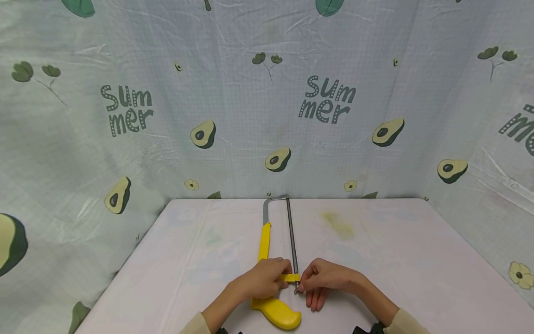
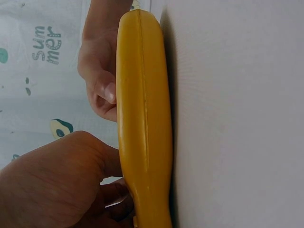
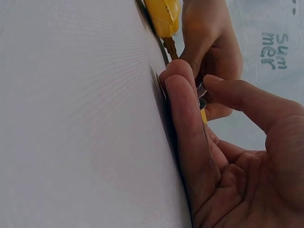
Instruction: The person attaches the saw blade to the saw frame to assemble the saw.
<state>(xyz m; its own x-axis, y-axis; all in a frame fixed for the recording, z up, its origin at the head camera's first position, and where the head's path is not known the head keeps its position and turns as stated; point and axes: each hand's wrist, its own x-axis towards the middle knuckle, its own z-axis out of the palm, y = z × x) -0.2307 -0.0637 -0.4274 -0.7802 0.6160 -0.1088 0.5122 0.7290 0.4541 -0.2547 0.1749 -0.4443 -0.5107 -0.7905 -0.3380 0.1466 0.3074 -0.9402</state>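
A hacksaw with a yellow handle [image 1: 278,314] lies on the table, its grey bowed frame [image 1: 265,211] pointing away from me. A long dark grey blade [image 1: 291,232] runs down its right side to a yellow end piece. My left hand [image 1: 269,278] grips the saw at that yellow end piece, above the handle. With thumb and index finger, my right hand [image 1: 325,280] pinches the small metal wing nut [image 1: 296,291] below it; the other fingers rest near the tabletop. The handle [image 2: 145,95] fills the middle of the left wrist view, and the right wrist view shows the metal piece [image 3: 201,90] between fingertips.
The pale table [image 1: 400,260] spreads out on both sides of the saw. A curtain [image 1: 233,102] printed with avocados and lettering hangs behind the table and along its left and right sides. The saw's far end reaches close to the table's back edge.
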